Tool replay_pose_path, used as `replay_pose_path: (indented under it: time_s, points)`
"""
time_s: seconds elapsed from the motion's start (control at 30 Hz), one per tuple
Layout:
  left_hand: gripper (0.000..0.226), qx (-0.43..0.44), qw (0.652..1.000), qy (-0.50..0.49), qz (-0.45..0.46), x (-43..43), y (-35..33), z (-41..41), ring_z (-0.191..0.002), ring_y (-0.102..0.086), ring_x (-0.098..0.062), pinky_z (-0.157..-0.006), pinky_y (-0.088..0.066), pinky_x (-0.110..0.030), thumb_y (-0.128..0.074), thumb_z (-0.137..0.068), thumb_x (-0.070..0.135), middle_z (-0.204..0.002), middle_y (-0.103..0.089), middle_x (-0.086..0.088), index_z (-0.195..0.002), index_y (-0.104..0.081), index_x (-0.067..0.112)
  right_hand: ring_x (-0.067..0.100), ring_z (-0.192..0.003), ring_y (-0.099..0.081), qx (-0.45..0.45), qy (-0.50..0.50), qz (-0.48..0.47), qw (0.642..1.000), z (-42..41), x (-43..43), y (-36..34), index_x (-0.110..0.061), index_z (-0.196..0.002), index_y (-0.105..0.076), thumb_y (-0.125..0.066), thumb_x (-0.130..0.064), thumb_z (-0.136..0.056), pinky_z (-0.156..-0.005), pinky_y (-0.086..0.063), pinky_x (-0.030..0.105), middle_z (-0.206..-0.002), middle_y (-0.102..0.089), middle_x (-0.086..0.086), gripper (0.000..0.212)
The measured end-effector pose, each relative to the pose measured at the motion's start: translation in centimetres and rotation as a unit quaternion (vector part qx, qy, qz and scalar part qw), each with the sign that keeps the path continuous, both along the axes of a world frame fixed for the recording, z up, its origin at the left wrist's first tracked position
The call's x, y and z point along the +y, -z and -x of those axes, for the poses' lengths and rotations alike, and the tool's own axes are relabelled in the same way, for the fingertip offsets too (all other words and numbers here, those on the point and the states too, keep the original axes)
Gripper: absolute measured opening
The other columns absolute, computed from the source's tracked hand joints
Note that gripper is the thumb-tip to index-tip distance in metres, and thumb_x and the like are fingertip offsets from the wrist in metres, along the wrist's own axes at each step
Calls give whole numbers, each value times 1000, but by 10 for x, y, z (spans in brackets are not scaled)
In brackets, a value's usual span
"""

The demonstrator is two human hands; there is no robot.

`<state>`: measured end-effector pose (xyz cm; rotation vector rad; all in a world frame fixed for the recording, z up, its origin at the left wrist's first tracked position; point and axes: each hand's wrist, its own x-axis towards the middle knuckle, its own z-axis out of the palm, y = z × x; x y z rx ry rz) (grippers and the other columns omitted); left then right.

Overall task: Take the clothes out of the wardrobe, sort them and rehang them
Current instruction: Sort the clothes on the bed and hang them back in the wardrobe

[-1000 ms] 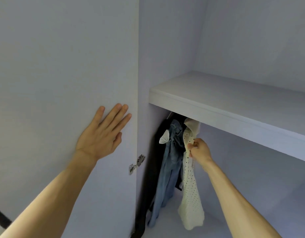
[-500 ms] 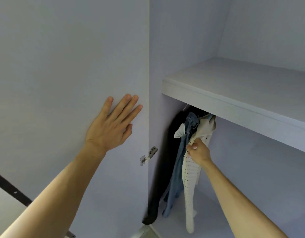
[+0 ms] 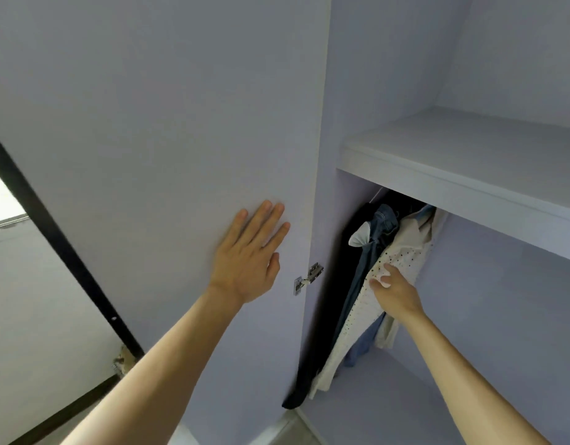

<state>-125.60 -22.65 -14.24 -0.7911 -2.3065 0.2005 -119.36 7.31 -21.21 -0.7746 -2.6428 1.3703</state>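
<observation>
Several garments hang bunched at the left end of the wardrobe under the shelf: a black one (image 3: 322, 316) against the side wall, a blue denim one (image 3: 378, 232), and a cream dotted one (image 3: 402, 255) in front. My right hand (image 3: 396, 290) rests against the cream dotted garment with thumb and fingers loosened and apart, not pinching the cloth. My left hand (image 3: 250, 255) lies flat, fingers spread, on the open wardrobe door (image 3: 155, 139). The rail and hangers are hidden behind the shelf edge.
A pale shelf (image 3: 469, 175) juts out above the clothes. A metal hinge (image 3: 307, 277) joins the door to the wardrobe side. At the far left a dark frame (image 3: 62, 248) borders a bright window. The wardrobe floor (image 3: 389, 403) lies below.
My right hand has loosened its pinch on the cream dotted garment and now lies against it with fingers apart. The garments have swung left. The view has shifted leftward.
</observation>
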Motion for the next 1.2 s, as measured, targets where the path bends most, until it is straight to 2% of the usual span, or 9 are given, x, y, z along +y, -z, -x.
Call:
replay_pose_path:
  time_s: [0.1,0.27,0.37,0.43,0.53,0.73,0.87,0.97,1.2]
  points:
    - [56,-127,987,-31,-93,-31,42,-49,-154,-12,-22,-125,-4,-48,-35,-98,38,-165,-20,-3,-154,-35,30,9,-117,-54,39,-74,20,996,-36,-47,-11,-33,-138,-51,-54,-33,-100,-83,-41,19,-128,-60,-10,38]
    - [60,-340,903,-193,-177,-125,108,-152,-150,-23,-21,-121,-20,-49,-30,-94,51,-160,-33,4,-153,-30,40,-15,-104,-56,72,-228,22,971,-93,-155,-6,-43,-114,-64,-57,-29,-99,-92,-42,13,-110,-63,-31,21]
    - [66,-398,848,-282,-208,-194,144,-223,-150,-25,-16,-120,-21,-44,-19,-89,60,-156,-39,12,-149,-37,43,-13,-107,-57,75,-319,-6,945,-125,-228,13,-38,-113,-70,-59,-29,-98,-93,-45,12,-111,-64,-30,21]
    - [70,-422,812,-339,-219,-237,166,-274,-148,-29,-16,-119,-22,-44,-15,-86,65,-154,-43,13,-146,-42,44,-8,-111,-56,84,-391,-39,916,-144,-274,30,-36,-113,-72,-61,-27,-97,-96,-43,12,-115,-65,-26,21]
    - [70,-427,754,-427,-258,-292,187,-351,-143,-38,-19,-116,-29,-46,-19,-82,66,-146,-53,10,-137,-55,42,-7,-114,-53,74,-475,-59,875,-172,-335,49,-39,-112,-72,-61,-31,-96,-96,-33,3,-119,-64,-26,21]
    - [79,-406,665,-540,-318,-363,203,-488,-143,-36,-17,-115,-28,-40,-15,-76,64,-147,-50,12,-140,-53,37,0,-119,-53,66,-593,-65,800,-237,-439,82,-37,-113,-72,-62,-34,-95,-103,-43,24,-122,-65,-20,21]
    - [70,-385,611,-595,-352,-389,212,-557,-141,-38,-15,-114,-31,-37,-20,-83,59,-146,-51,12,-141,-52,35,-6,-120,-45,59,-674,-87,731,-274,-498,98,-34,-115,-71,-62,-34,-96,-105,-31,17,-125,-62,-17,22]
    - [53,-375,567,-629,-378,-402,220,-592,-143,-34,-14,-117,-27,-36,-37,-94,50,-148,-47,13,-144,-47,36,0,-128,-45,58,-724,-109,679,-292,-536,103,-36,-119,-69,-60,-37,-96,-106,-26,13,-129,-61,-17,24]
    - [45,-326,492,-693,-415,-412,229,-605,-140,-36,-11,-115,-28,-32,-45,-98,43,-145,-48,16,-143,-48,37,5,-140,-34,65,-816,-152,553,-286,-604,113,-41,-129,-60,-52,-45,-99,-113,-28,21,-140,-53,-20,31]
